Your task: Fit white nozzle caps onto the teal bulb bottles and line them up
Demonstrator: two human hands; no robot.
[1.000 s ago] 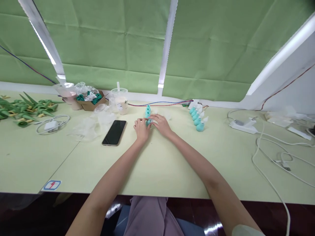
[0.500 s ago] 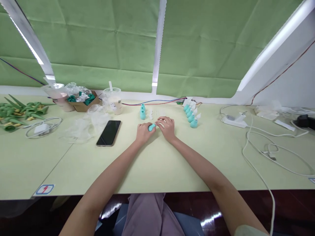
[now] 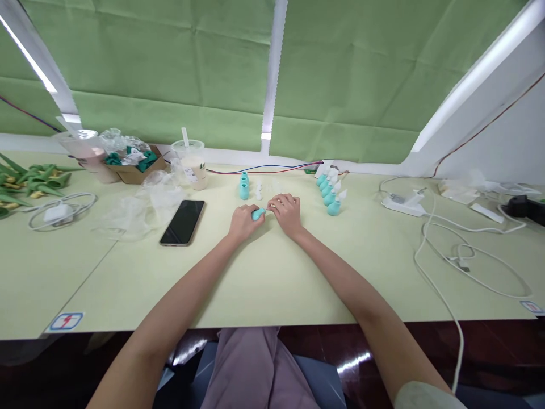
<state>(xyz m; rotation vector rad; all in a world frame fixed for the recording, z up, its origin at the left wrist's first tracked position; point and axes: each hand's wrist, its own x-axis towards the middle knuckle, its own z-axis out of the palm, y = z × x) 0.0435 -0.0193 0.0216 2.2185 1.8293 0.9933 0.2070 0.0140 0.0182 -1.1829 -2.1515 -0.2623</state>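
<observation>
My left hand (image 3: 242,224) is closed around a turquoise rubber bulb (image 3: 258,214), tilted with its neck toward the right. Close against that neck, my right hand (image 3: 288,215) pinches a small whitish piece, apparently a nozzle tip, mostly covered by the fingers. Behind the left hand stand a few open-necked turquoise bulbs (image 3: 243,191) in a short row. Small white nozzle tips (image 3: 259,191) lie beside them. To the right of my right hand runs a slanted row of several turquoise bulbs (image 3: 333,208) fitted with white pointed tips.
A black phone (image 3: 183,222) lies left of my hands. Beyond it are crumpled clear plastic bags (image 3: 142,210), a drink cup (image 3: 193,170) and a cardboard box (image 3: 138,173). Green plastic parts (image 3: 40,180) pile up at far left. A power strip (image 3: 404,203) and white cables (image 3: 438,250) occupy the right.
The camera view has shifted slightly. Both hands stay together at the bulb's neck, with the bulb turned a little in the left hand's grip.
</observation>
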